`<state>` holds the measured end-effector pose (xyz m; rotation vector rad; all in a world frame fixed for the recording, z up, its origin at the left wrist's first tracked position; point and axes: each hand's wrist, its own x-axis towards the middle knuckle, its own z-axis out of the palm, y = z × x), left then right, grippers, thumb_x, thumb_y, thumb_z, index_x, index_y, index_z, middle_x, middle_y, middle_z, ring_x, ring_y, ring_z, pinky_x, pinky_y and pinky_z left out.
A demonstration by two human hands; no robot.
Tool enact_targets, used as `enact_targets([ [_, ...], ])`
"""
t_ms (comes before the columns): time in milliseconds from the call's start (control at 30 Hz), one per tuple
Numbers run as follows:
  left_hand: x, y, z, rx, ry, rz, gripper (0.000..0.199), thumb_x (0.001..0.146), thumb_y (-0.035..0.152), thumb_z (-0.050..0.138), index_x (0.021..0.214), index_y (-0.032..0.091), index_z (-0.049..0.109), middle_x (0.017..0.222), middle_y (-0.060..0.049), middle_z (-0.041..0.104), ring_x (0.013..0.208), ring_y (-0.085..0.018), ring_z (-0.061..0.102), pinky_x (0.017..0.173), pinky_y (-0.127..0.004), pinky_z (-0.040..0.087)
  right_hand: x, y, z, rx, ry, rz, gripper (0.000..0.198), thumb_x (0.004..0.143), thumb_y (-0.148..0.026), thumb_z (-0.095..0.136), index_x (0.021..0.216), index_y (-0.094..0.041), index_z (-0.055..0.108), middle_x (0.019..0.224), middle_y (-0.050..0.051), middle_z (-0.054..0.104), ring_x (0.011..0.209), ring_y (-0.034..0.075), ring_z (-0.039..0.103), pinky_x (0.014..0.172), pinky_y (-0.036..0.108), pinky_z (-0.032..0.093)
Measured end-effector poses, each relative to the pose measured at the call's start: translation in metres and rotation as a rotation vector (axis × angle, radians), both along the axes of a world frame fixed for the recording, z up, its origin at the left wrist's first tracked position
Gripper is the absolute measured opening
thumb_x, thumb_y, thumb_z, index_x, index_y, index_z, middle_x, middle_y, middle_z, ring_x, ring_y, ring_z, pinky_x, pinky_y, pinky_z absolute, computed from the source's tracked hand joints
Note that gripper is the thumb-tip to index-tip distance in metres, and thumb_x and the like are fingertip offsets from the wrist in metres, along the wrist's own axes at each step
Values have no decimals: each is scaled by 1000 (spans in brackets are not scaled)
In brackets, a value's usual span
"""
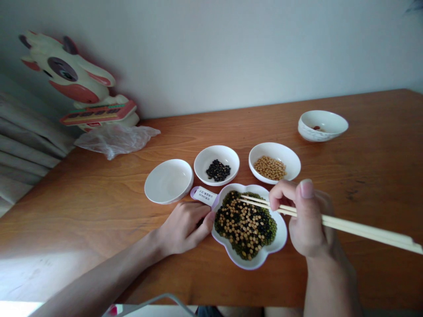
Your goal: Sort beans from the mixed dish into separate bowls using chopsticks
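Right hand [306, 215]: fingers gripping a pair of slender pale chopsticks [363, 230], whose tips lie left of those fingers, over mixed small green, black and tan beans [246, 224].
Left hand [185, 226]: fingers curled against the rim of a white, lilac-edged, flower-shaped dish [282, 233], which holds the mix between both hands' fingers; pinching or merely touching, cannot tell.
Beyond left fingers: round white bowl of black beans [202, 167].
Just beyond right fingers: round white bowl of tan beans [293, 165].
Beneath: brown wooden bench [99, 211].

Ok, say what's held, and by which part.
The right hand holds chopsticks partway along their length; the left hand touches the dish beside its handle.
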<state>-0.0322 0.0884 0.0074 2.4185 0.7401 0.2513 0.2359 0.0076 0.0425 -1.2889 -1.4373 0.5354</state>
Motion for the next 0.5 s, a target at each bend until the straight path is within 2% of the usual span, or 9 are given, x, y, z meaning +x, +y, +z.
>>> enact_targets([
  [500, 0, 0, -1, 14, -2, -1, 36, 109, 31, 35, 75, 21, 41, 69, 0, 56, 62, -13, 47, 64, -29, 36, -1, -1, 1, 38, -14, -43, 68, 113, -50, 22, 62, -20, 54, 57, 1, 53, 55, 13, 50, 56, 32, 34],
])
